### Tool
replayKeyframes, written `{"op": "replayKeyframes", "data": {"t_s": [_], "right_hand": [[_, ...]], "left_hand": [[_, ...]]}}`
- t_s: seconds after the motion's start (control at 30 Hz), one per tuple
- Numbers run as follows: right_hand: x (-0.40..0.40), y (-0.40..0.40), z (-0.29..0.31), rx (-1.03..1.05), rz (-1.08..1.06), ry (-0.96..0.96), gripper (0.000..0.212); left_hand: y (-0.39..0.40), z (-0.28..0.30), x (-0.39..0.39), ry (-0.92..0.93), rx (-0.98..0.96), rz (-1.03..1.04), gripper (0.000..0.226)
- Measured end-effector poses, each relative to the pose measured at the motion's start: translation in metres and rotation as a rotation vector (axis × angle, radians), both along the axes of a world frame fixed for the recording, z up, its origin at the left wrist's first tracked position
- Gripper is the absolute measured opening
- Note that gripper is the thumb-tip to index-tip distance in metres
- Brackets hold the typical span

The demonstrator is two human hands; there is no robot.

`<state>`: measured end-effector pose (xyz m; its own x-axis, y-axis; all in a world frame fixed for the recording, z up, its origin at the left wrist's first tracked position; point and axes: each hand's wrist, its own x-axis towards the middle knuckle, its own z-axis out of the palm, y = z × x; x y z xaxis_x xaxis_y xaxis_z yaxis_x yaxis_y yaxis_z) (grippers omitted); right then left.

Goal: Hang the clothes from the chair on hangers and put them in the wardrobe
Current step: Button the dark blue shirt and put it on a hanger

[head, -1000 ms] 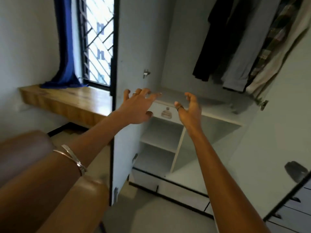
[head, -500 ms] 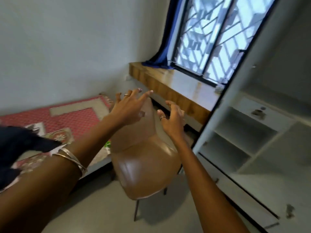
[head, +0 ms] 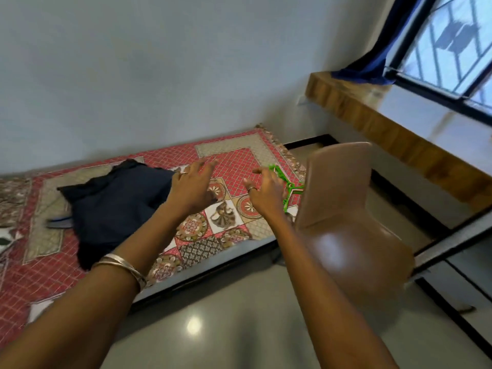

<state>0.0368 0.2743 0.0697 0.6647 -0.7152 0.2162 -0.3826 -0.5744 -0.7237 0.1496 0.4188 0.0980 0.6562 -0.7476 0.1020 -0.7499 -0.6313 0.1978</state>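
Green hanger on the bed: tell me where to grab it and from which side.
Grip the green hanger by its exposed arm nearest the right hand, coming down from above. It lies flat on the bedspread, and the brown chair hides its right end.

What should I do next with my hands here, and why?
Probably reach the right hand down to the green hanger just beyond it on the patterned bedspread. Both hands are open and hold nothing, the brown chair seat looks bare, and the dark garment lies on the bed near the left hand, so a hanger seems needed first.
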Motion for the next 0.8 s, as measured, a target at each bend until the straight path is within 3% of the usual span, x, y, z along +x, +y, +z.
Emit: {"op": "replayKeyframes", "data": {"t_s": [0.23, 0.43, 0.63, 0.8], "right_hand": [[0.09, 0.034, -0.04, 0.046, 0.089, 0.088, 0.033], [0.181, 0.011, -0.093, 0.17, 0.118, 0.078, 0.033], [0.278, -0.015, -0.184, 0.376, 0.12, 0.281, 0.036], [0.336, -0.016, -0.239, 0.459, 0.095, 0.444, 0.04]], "left_hand": [[0.053, -0.062, 0.095, 0.124, 0.095, 0.12, 0.077], [0.051, -0.13, 0.187, 0.321, -0.089, 0.378, 0.047], [0.044, -0.218, 0.277, 0.561, 0.092, 0.659, 0.028], [0.037, -0.261, 0.342, 0.654, 0.202, 0.746, 0.027]]}}
